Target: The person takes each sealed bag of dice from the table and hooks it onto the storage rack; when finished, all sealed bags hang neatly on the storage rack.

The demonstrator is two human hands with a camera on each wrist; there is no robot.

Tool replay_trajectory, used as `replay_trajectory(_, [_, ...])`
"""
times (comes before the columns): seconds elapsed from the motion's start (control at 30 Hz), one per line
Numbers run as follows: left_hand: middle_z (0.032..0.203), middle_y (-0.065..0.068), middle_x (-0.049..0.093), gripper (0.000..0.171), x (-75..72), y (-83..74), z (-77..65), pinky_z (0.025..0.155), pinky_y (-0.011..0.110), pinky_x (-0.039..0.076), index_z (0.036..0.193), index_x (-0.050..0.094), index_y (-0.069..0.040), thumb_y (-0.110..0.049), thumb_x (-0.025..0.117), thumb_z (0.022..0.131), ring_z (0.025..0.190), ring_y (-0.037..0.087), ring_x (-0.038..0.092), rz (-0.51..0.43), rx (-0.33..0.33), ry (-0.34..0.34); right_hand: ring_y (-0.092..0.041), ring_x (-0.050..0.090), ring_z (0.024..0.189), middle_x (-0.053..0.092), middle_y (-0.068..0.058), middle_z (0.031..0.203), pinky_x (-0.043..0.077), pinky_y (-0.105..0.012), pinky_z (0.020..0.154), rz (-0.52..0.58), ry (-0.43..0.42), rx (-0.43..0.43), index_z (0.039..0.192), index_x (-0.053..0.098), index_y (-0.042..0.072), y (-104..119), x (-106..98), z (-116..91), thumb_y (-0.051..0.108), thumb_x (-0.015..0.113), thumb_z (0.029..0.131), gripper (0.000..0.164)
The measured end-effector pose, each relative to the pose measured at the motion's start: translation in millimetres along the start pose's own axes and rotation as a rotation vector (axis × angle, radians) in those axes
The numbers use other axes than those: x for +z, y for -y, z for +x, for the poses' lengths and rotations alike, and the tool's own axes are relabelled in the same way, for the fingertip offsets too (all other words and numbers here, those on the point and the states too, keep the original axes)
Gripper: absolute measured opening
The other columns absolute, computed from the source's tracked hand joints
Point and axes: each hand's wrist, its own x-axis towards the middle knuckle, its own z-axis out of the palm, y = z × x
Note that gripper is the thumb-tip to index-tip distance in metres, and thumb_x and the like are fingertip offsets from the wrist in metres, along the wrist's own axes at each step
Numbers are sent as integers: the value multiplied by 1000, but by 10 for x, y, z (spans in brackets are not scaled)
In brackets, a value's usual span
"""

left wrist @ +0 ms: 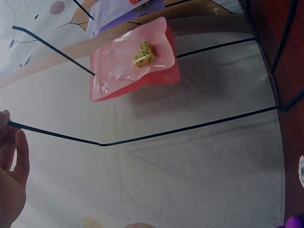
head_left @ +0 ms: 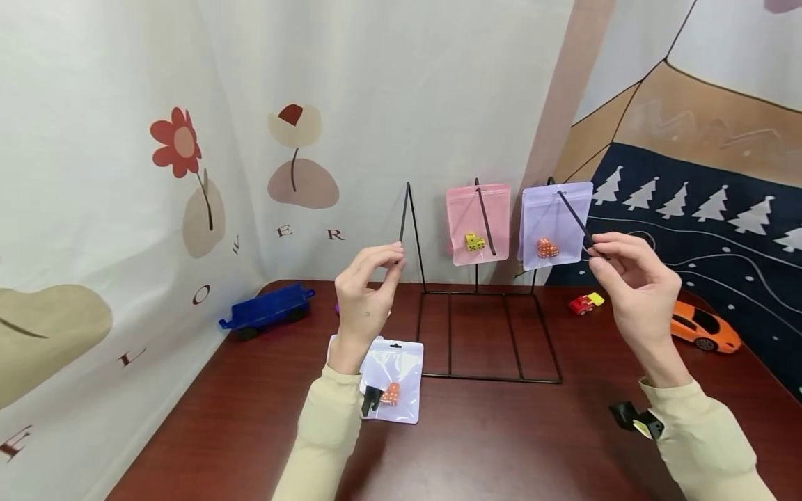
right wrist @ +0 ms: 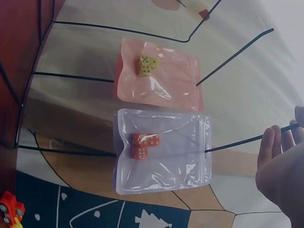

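Observation:
A black wire display rack stands on the table with three slanting hooks. My left hand pinches the tip of the left hook, which carries no bag. At the right hook, my right hand holds the end between thumb and fingers. Pink zip bags with yellow dice hang from the middle hook. Purple zip bags hang on the right one, orange dice showing in the front bag. Below my left wrist, another purple bag with orange dice lies on the table, partly covered.
A blue toy trailer stands at the back left. Toward the right are a small red and yellow toy truck and an orange toy car. A printed curtain hangs behind the rack. Something purple is partly visible near the left hand.

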Motion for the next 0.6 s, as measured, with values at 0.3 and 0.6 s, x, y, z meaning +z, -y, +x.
replay_trajectory(0.3, [92, 9, 64, 13, -34, 82, -37, 65, 26, 48, 83, 65, 0, 5, 67, 72, 80, 18, 60, 8, -16, -14, -28, 57, 90, 51, -31, 101, 45, -29, 81, 14, 22, 13, 95, 50, -25, 61, 85, -17, -25, 51, 73, 23])
replay_trajectory(0.6, [91, 14, 63, 20, -11, 13, 1, 65, 27, 48, 89, 64, 5, 9, 67, 70, 72, 19, 57, 8, 0, -56, -29, 57, 90, 52, -29, 100, 45, -29, 81, -3, 2, 18, 96, 51, -24, 14, 35, -28, -25, 52, 72, 24])
